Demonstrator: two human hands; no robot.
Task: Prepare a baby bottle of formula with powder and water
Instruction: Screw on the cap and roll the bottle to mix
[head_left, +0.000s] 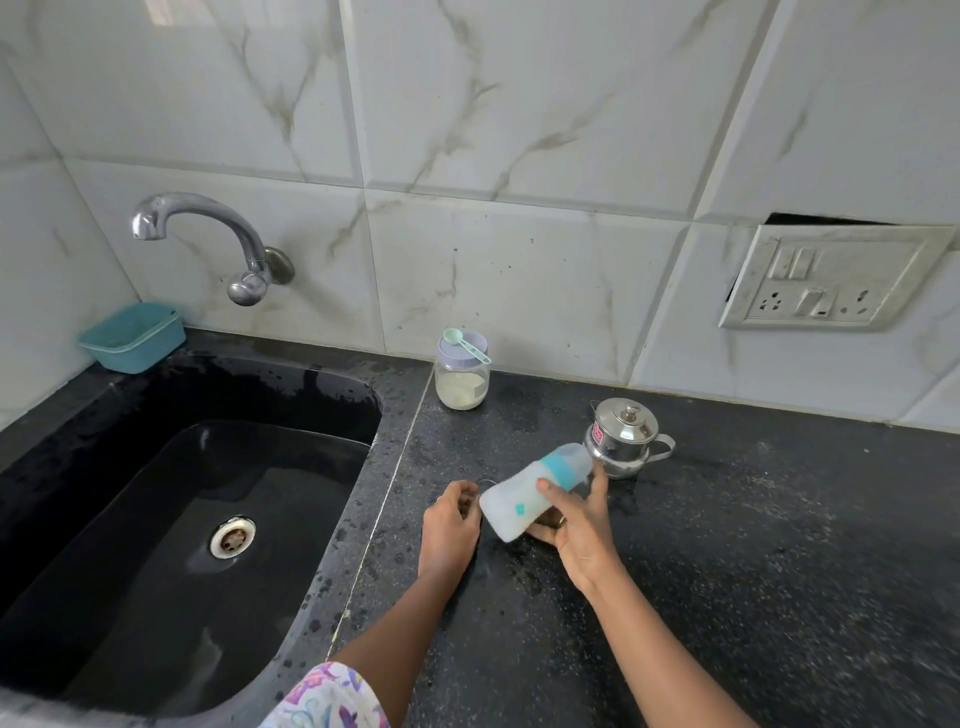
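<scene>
My right hand (574, 530) grips a frosted baby bottle (519, 499) with a teal collar and clear cap, tilted with its cap toward the upper right, just above the black counter. My left hand (449, 522) hovers beside the bottle's base, fingers curled, holding nothing that I can see. A glass jar of pale powder (462, 387) with a lilac lid stands at the back by the wall, a mint scoop (465, 343) lying on its lid. A small lidded steel pot (623, 434) stands just behind the bottle's cap.
A black sink (208, 519) with a steel drain lies to the left, under a chrome tap (208, 234). A teal tub (132, 338) sits at the sink's back left corner. A switch and socket plate (826, 278) is on the tiled wall at the right.
</scene>
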